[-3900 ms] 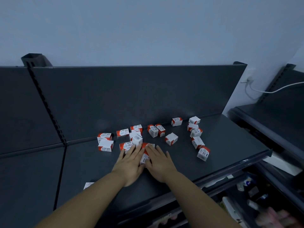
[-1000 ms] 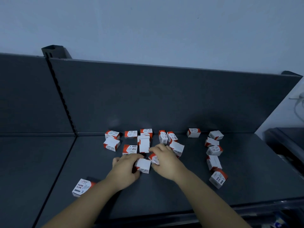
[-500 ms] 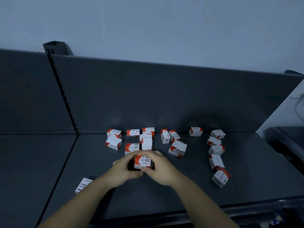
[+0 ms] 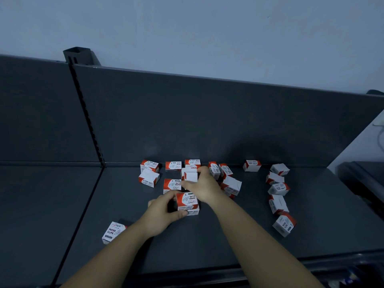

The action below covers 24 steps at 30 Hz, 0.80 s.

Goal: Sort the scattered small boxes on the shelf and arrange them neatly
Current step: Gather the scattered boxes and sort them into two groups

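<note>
Several small red-and-white paper clip boxes lie scattered on the dark grey shelf (image 4: pixel 207 242). My left hand (image 4: pixel 164 215) grips a short stack of boxes (image 4: pixel 187 203) near the middle, thumb at its front and fingers at its left side. My right hand (image 4: pixel 204 187) reaches further back and pinches a white-faced box (image 4: pixel 190 176) between thumb and fingers. A row of boxes (image 4: pixel 173 165) lies along the back panel. A column of boxes (image 4: pixel 278 189) runs down the right side. One box (image 4: pixel 113 231) lies alone at the front left, partly behind my left forearm.
The shelf's upright back panel (image 4: pixel 207 121) rises right behind the boxes. A slotted post (image 4: pixel 83 104) and a seam divide this shelf from its left neighbour (image 4: pixel 41 204). Another dark unit (image 4: pixel 361 177) stands at the right. The front edge (image 4: pixel 228 273) runs below my forearms.
My right hand left the stack and reached back to the white-faced box. My left hand stays on the stack. Earlier both hands gathered boxes together at the middle.
</note>
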Motion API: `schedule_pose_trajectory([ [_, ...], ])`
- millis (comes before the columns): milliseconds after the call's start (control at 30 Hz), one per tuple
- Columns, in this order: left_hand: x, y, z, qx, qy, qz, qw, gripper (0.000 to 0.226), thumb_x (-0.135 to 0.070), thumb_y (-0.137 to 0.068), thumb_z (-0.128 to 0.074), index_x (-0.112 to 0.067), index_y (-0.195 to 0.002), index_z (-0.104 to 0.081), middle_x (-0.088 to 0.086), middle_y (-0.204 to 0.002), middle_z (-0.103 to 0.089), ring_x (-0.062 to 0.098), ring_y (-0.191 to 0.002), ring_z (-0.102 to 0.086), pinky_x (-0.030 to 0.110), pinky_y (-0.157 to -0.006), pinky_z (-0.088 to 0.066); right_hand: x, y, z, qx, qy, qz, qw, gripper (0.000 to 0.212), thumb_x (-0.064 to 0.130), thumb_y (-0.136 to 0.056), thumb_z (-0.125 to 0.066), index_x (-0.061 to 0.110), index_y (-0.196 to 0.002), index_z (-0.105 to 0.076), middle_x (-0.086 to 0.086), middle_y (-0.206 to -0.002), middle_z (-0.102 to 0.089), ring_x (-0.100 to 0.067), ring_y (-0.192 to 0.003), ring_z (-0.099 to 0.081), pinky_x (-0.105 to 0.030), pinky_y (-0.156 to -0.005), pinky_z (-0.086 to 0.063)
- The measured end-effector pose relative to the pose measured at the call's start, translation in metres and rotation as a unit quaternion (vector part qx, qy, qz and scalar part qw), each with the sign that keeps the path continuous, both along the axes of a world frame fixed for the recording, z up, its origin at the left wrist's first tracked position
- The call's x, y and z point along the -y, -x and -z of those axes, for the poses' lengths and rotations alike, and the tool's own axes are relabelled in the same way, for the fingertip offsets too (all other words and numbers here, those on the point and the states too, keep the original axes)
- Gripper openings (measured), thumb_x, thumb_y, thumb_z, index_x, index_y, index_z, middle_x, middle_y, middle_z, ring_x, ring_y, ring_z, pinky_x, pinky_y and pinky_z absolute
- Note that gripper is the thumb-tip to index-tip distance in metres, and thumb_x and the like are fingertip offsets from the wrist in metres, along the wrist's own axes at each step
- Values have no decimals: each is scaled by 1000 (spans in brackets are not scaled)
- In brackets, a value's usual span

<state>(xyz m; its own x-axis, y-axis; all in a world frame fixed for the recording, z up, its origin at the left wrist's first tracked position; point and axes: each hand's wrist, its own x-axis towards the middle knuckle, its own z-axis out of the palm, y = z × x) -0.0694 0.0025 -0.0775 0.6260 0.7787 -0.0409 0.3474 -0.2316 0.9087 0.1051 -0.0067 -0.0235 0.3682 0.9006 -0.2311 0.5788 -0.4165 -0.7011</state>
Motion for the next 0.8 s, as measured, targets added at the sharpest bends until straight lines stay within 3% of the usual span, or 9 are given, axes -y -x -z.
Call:
schedule_pose_trajectory([
  [167, -2, 2, 0, 18, 21, 8, 1000, 51, -56, -69, -72, -47, -118, -59, -28, -116, -66, -5, -113, -59, 46, -114, -33, -12, 7, 4, 72, 56, 12, 996, 79, 37, -86, -72, 10, -145, -26, -7, -125, -61, -26, -107, -63, -38, -84, -56],
  [300, -5, 5, 2, 11, 36, 12, 999, 52, -50, -73, -74, -41, -122, -59, -24, -116, -67, -3, -114, -59, 46, -114, -33, -8, 4, -1, 45, 45, 16, 998, 62, 26, -87, -68, 11, -135, -33, -4, -110, -64, -21, -95, -65, -39, -78, -58],
  [433, -5, 5, 1, 5, 41, 7, 999, 43, -34, -82, -76, -38, -121, -60, -24, -115, -67, -4, -112, -60, 43, -114, -34, 9, -3, -13, 40, 12, 0, 999, 42, 28, -89, -64, 19, -124, -42, 4, -105, -62, -13, -88, -61, -29, -64, -47],
  [600, -7, 4, 0, 6, 52, 2, 999, 43, -32, -81, -77, -42, -119, -59, -24, -117, -67, -3, -113, -59, 41, -112, -38, 41, -14, -8, 125, 57, -27, 990, 44, 34, -90, -60, 24, -130, -43, 0, -121, -57, -22, -109, -56, -37, -83, -49],
  [700, -6, 3, -1, 8, 53, -2, 999, 43, -41, -76, -75, -46, -115, -59, -28, -116, -66, -4, -113, -59, 43, -113, -35, 58, -19, 6, 199, 113, -82, 970, 59, 35, -91, -61, 24, -143, -38, -6, -141, -42, -27, -131, -39, -39, -103, -42],
  [800, -7, 3, -2, 13, 64, 1, 998, 44, -40, -74, -77, -43, -115, -60, -24, -115, -67, -2, -112, -60, 43, -112, -37, 70, -25, -1, 173, 84, -107, 976, 67, 30, -90, -63, 29, -149, -30, -2, -147, -33, -21, -135, -38, -35, -104, -42],
])
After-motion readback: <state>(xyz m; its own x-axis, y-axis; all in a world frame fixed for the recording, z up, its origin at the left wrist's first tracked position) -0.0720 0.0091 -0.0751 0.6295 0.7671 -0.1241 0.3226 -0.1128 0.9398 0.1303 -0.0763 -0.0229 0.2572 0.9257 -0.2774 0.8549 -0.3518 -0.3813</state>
